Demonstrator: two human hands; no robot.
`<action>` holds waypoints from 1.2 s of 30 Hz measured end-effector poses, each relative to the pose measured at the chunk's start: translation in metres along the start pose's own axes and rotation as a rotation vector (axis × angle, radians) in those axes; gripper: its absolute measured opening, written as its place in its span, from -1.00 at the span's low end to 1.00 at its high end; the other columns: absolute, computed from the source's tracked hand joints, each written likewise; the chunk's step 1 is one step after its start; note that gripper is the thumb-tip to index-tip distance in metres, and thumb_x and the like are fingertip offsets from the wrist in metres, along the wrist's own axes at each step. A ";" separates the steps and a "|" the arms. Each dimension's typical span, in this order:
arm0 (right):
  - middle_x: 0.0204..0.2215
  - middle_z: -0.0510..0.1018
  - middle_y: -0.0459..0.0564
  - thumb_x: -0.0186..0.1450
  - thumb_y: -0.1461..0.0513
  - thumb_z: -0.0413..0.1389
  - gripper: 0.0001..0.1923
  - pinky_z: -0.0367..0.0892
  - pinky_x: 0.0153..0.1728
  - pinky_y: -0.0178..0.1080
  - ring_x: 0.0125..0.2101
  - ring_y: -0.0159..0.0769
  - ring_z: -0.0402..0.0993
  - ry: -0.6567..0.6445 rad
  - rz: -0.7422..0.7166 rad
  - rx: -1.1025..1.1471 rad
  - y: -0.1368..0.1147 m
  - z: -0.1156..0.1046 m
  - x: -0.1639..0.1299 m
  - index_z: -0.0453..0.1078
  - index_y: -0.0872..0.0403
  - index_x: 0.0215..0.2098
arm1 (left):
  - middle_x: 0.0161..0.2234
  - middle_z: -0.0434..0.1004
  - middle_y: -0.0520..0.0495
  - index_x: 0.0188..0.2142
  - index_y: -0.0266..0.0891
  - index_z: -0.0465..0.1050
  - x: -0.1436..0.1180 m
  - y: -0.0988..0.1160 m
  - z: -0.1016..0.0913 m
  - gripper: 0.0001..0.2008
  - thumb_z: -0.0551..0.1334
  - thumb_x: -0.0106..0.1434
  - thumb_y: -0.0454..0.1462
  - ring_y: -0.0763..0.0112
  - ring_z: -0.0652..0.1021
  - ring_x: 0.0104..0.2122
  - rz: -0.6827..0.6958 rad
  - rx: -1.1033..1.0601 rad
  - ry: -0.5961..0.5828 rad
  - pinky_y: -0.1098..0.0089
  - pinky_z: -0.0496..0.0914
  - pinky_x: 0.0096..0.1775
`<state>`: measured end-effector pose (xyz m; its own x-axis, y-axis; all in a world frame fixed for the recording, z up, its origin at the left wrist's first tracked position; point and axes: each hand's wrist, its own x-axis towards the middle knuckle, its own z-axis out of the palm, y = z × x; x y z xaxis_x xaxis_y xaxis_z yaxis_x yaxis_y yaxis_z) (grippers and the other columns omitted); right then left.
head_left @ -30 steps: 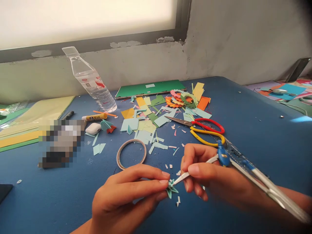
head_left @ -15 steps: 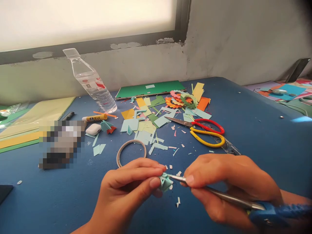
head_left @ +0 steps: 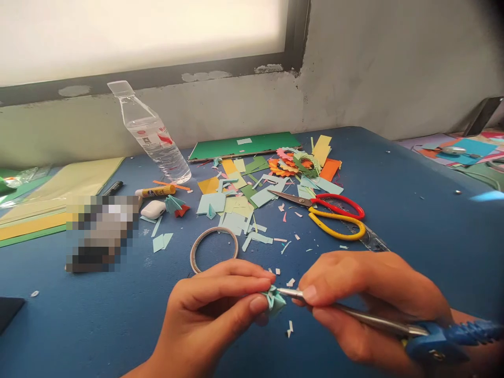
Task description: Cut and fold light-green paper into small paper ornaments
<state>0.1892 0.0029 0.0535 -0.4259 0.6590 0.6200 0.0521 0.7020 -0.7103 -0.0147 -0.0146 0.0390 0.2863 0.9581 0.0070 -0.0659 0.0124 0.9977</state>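
Now left hand (head_left: 214,310) pinches one paper piece (head_left: 274,300); right hand (head_left: 362,304) grips one compass (head_left: 394,328).

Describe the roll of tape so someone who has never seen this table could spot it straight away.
On the blue table, look just beyond the left hand, nearer than the pile of paper scraps. The roll of tape lies flat there: a thin pale ring, the only hoop, with bare table showing through its middle.

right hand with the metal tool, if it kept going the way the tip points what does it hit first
The right hand points the metal tool leftward. Its tip already meets the small folded light-blue paper piece, pinched in the left hand. Beyond that, the left thumb, as far as depth shows.
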 end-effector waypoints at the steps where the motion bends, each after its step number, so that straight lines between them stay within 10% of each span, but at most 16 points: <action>1: -0.53 0.59 0.00 0.07 0.53 0.10 -0.74 0.46 -0.45 -0.47 -0.52 -0.40 0.55 -0.012 -0.021 -0.018 0.001 -0.001 0.000 0.37 0.13 -0.34 | -0.32 0.60 0.05 -0.33 0.03 0.63 -0.001 0.000 0.000 -0.78 0.33 0.13 -0.38 0.54 0.57 -0.47 -0.002 -0.006 -0.005 0.67 0.48 -0.44; 24: -0.47 0.55 -0.03 0.39 0.34 -0.08 -0.79 0.40 -0.40 -0.41 -0.48 -0.41 0.48 -0.242 -0.207 -0.345 0.005 -0.004 -0.022 0.37 0.17 -0.14 | -0.49 0.62 0.11 -0.43 -0.08 0.59 0.010 0.007 -0.008 -0.94 0.37 0.06 -0.31 0.55 0.56 -0.49 -0.248 0.087 0.003 0.68 0.41 -0.45; 36: -0.47 0.54 -0.08 0.42 0.32 -0.15 -0.75 0.37 -0.40 -0.40 -0.46 -0.42 0.47 -0.345 -0.191 -0.409 0.004 -0.005 -0.021 0.37 0.14 -0.20 | -0.47 0.65 0.13 -0.43 -0.16 0.57 0.014 0.021 -0.002 -0.84 0.30 0.01 -0.44 0.50 0.60 -0.49 -0.079 0.451 -0.101 0.65 0.49 -0.46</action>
<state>0.2034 -0.0071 0.0394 -0.7291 0.4317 0.5310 0.2613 0.8927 -0.3671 -0.0137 -0.0003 0.0599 0.3671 0.9262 -0.0864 0.3755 -0.0625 0.9247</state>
